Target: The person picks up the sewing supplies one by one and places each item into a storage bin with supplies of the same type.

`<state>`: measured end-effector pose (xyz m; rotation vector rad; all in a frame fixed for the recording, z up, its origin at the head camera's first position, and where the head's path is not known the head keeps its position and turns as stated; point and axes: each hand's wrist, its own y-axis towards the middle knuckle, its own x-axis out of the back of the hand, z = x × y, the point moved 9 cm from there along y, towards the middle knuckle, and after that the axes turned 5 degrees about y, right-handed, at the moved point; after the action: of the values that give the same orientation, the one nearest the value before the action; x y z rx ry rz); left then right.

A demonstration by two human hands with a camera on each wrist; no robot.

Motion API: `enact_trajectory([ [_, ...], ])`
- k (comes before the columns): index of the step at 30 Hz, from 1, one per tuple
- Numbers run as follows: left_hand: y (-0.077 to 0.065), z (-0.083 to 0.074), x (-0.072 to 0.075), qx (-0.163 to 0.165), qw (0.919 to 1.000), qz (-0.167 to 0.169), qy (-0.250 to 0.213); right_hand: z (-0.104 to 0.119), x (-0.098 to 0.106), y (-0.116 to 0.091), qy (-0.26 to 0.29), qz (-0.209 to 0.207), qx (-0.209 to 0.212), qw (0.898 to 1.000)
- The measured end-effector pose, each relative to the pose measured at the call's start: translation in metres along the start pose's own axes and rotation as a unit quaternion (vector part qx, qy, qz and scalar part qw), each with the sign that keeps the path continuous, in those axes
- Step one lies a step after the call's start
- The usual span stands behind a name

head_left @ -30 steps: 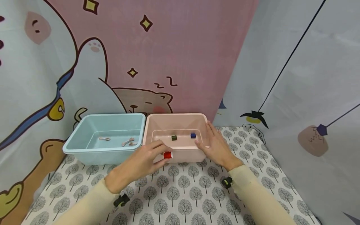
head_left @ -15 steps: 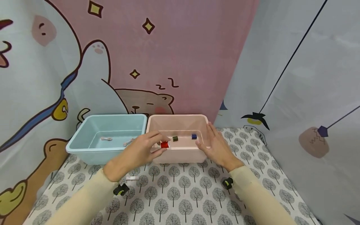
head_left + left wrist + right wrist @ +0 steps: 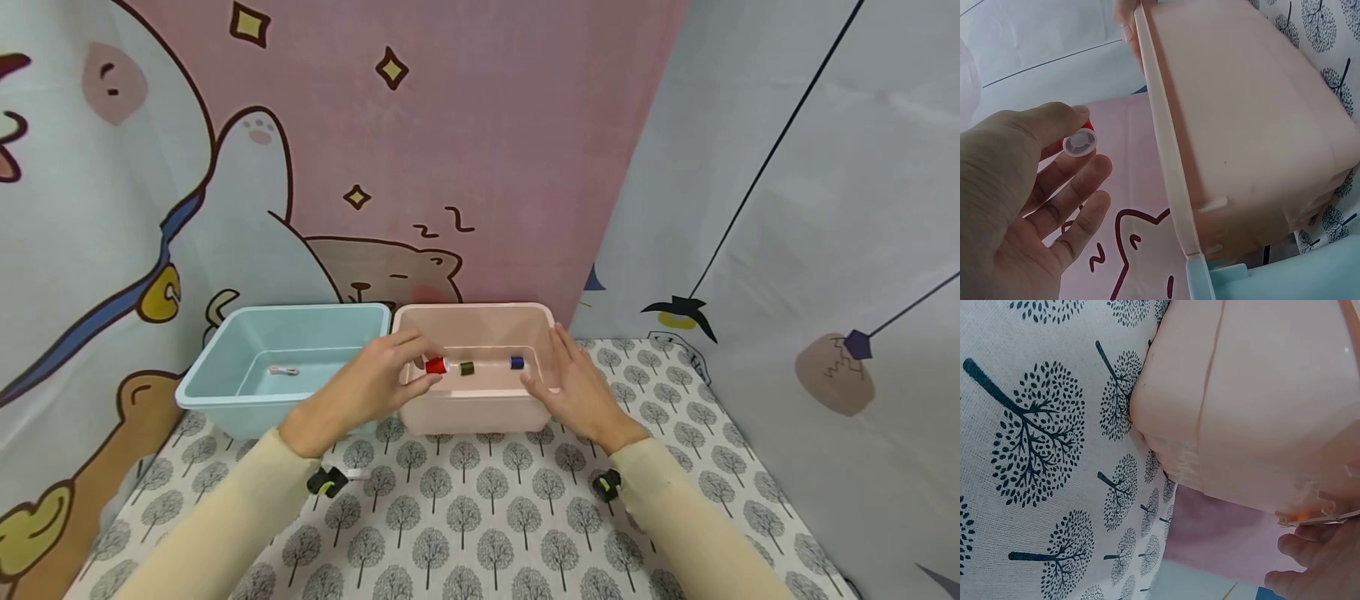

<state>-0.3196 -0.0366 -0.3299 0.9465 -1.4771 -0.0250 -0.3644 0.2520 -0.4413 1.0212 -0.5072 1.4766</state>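
Between thumb and fingertips, my left hand (image 3: 367, 375) pinches a red thread spool (image 3: 436, 366) above the left part of the pink bin (image 3: 474, 406). The spool's pale end disc shows in the left wrist view, with the other fingers spread loosely. My right hand (image 3: 581, 387) rests against the bin's right side, its fingers straight along the rim and the thumb over the front corner. A green spool (image 3: 467, 368) and a blue spool (image 3: 517, 363) lie apart on the bin's floor.
A light blue bin (image 3: 247, 404) stands left of the pink one. In it lies a small pale bow-like piece (image 3: 283, 371). Beside my left wrist, a white object (image 3: 357, 473) lies partly hidden on the tree-print cloth (image 3: 495, 533). A printed curtain (image 3: 510, 167) hangs behind.
My left hand has carried the red spool from outside the front wall up and forward over the pink bin. It now hides pale pieces in the blue bin. The right hand stays in place.
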Motion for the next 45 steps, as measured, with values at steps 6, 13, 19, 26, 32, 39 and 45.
enact_trajectory([
  [6, 0.008, 0.007, 0.001, 0.005, 1.0, -0.001, 0.002, 0.0, -0.001, 0.0, 0.001, 0.004, -0.001, 1.0],
  [13, 0.02, 0.017, 0.004, 0.008, 0.9999, 0.0, 0.007, 0.001, 0.0, -0.001, -0.007, 0.005, 0.003, 1.0],
  [19, 0.029, 0.027, 0.005, 0.032, 0.999, 0.02, 0.025, 0.001, 0.001, -0.002, -0.026, 0.006, 0.002, 1.0],
  [26, 0.036, 0.041, 0.004, 0.051, 0.9978, 0.038, 0.02, 0.003, 0.0, -0.002, -0.048, 0.011, 0.0, 0.999],
  [32, 0.044, 0.052, 0.003, 0.065, 0.9959, 0.058, 0.023, 0.004, -0.001, -0.002, -0.055, 0.013, -0.001, 0.998],
  [39, 0.057, 0.063, 0.002, 0.079, 0.9935, 0.078, 0.026, 0.004, -0.001, -0.002, -0.054, 0.013, 0.0, 0.998],
  [45, 0.068, 0.075, -0.001, 0.092, 0.9911, 0.092, 0.026, 0.005, 0.0, -0.001, -0.053, 0.013, 0.001, 0.999],
])
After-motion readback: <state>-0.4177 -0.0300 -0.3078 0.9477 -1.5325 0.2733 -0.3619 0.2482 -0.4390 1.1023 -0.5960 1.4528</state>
